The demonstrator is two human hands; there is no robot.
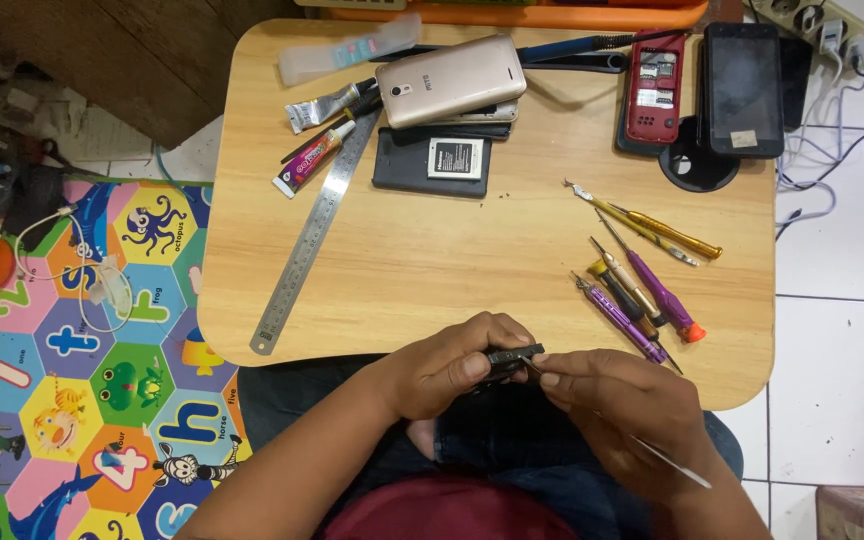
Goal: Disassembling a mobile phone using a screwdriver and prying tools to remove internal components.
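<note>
My left hand (452,365) grips a small black phone part (512,357) just past the near edge of the wooden table (432,250). My right hand (617,400) pinches a thin metal tool (667,462), its tip hidden by my fingers right at the black part. Both hands meet over my lap. Right beside my right hand, several small screwdrivers (642,285) with purple, yellow and orange handles lie on the table.
A steel ruler (314,230) lies diagonally on the left. At the far side are a gold phone (450,80), a battery on a black cover (432,160), glue tubes (314,160), a red opened phone (654,85) and a black phone (742,88). A colourful play mat (82,380) covers the floor left.
</note>
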